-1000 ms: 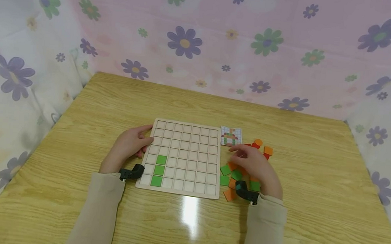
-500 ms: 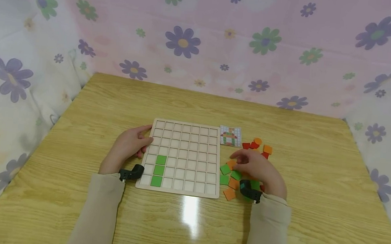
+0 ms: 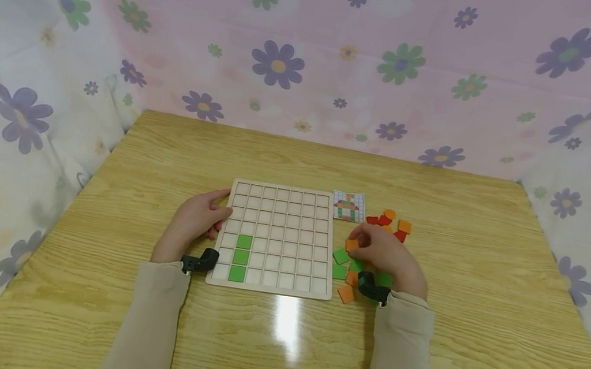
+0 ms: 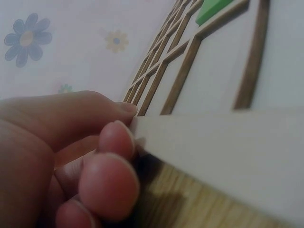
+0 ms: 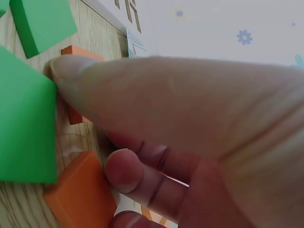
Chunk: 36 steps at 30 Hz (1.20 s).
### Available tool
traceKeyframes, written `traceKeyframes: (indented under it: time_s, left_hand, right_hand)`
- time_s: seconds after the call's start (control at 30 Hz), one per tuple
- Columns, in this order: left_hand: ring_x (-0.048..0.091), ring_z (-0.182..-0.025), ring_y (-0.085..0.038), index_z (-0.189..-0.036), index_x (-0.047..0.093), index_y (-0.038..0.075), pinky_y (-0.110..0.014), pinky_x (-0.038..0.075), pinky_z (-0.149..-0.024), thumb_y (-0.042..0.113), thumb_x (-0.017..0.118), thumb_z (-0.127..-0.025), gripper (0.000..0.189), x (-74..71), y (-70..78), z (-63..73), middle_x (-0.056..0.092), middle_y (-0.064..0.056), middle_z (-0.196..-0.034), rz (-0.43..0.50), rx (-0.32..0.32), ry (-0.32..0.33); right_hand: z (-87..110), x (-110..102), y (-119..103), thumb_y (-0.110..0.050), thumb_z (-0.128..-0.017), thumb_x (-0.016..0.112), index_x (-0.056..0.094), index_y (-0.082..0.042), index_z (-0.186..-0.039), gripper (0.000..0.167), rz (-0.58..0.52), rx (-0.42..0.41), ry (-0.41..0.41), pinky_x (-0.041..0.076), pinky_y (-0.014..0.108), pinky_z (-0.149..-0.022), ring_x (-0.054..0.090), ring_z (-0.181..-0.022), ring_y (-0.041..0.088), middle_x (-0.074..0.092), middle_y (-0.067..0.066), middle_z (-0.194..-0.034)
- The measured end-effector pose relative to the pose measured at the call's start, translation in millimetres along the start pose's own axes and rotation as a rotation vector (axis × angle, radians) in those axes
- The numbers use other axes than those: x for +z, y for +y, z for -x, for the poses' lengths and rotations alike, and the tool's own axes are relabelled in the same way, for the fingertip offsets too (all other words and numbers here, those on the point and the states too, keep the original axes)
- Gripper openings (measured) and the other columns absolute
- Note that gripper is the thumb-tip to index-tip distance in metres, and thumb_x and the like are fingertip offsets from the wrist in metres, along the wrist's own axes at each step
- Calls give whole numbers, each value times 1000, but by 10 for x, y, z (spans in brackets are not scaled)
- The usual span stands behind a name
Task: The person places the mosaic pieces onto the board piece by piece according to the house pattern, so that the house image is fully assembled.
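A pale wooden grid board (image 3: 290, 235) lies in the middle of the table in the head view. Three green square tiles (image 3: 241, 256) fill part of one column near its left side. My left hand (image 3: 193, 220) holds the board's left edge, thumb on the rim; in the left wrist view several fingertips (image 4: 109, 185) curl below that edge. At the loose pieces right of the board, my right hand (image 3: 386, 252) pinches an orange square tile (image 3: 351, 245) between thumb and fingers. The right wrist view shows the thumb (image 5: 142, 90) covering part of this tile.
A small pattern card (image 3: 348, 206) lies at the board's upper right. Loose green tiles (image 3: 339, 272) and orange tiles (image 3: 346, 294) lie around the right hand. Beyond it are red pieces (image 3: 399, 236) and an orange disc (image 3: 389, 214). A flowered cloth (image 3: 306, 46) hangs behind the table.
My right hand first drew back slightly right, then closed its thumb and fingers on the orange tile, which is now tipped up. The left hand and board have stayed in place.
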<state>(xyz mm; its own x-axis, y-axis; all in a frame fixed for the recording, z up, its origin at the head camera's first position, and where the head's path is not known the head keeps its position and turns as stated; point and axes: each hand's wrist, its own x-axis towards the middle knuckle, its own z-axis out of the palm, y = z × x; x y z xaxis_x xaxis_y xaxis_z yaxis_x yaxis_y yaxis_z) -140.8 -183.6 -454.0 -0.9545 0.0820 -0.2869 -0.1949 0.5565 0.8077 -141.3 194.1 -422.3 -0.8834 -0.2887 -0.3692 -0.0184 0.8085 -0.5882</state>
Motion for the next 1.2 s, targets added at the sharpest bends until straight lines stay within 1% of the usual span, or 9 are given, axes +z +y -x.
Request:
traceKeyframes:
  time_s: [0.2, 0.3, 0.43, 0.57, 0.77, 0.9, 1.07, 1.2]
  left_hand:
    - [53, -46, -19, -136, 38, 24, -33, 49, -47, 29, 55, -88, 52, -3, 5, 8, 57, -10, -65, 15, -2, 1]
    - [53, -45, -19, -136, 38, 24, -33, 49, -46, 28, 55, -88, 52, -2, 5, 1, 57, -9, -64, 3, 2, 3]
    - [53, -44, -19, -136, 38, 23, -32, 49, -45, 28, 55, -88, 52, 9, 12, -16, 57, -9, -63, 3, 4, -1]
    - [53, -44, -19, -137, 37, 24, -31, 49, -46, 28, 55, -87, 53, 16, 9, -40, 57, -9, -62, 7, 5, -13]
    - [54, -44, -19, -137, 37, 24, -31, 48, -45, 28, 55, -88, 52, -17, -8, -36, 57, -8, -62, -17, 1, -3]
    - [54, -45, -19, -137, 37, 24, -31, 48, -46, 29, 55, -88, 52, -22, -15, -39, 57, -8, -62, -9, 5, -13]
    - [54, -44, -19, -136, 38, 23, -31, 47, -45, 28, 55, -88, 52, -19, -10, -31, 57, -8, -61, -16, 12, -5]
    - [54, -44, -19, -136, 38, 23, -31, 48, -45, 28, 55, -88, 52, -19, -7, -21, 57, -8, -61, -17, 17, -1]
  right_hand:
    - [-19, 13, -12, -15, -79, 67, 58, -11, -95, 19, 6, 18, 15, 40, 32, -68, 46, -81, 23, 52, 5, -87]
    - [-14, 10, -23, -15, -80, 67, 58, -10, -96, 20, 12, 19, 11, 40, 32, -70, 45, -83, 23, 51, 6, -90]
    - [27, -10, -23, -18, -80, 67, 57, -12, -101, 25, 3, 32, 27, 40, 32, -71, 45, -85, 23, 51, 6, -93]
    - [91, -23, -19, -22, -80, 67, 56, -14, -102, 25, 2, 29, 47, 41, 32, -69, 48, -81, 21, 53, 4, -91]
    - [167, 44, -24, -29, -83, 64, 59, -15, -101, 24, 52, -48, 68, 42, 30, -65, 48, -74, 17, 53, 0, -83]
    - [226, 87, -36, -28, -83, 64, 60, -17, -100, 20, 91, -102, 77, 42, 29, -63, 48, -72, 16, 54, -2, -80]
    - [337, 126, -47, -30, -82, 65, 62, -20, -99, 20, 107, -166, 29, 43, 29, -65, 48, -73, 13, 54, -7, -79]
    - [439, 170, -7, -30, -82, 65, 63, -21, -99, 19, 156, -215, -9, 42, 28, -65, 47, -73, 9, 52, -10, -79]
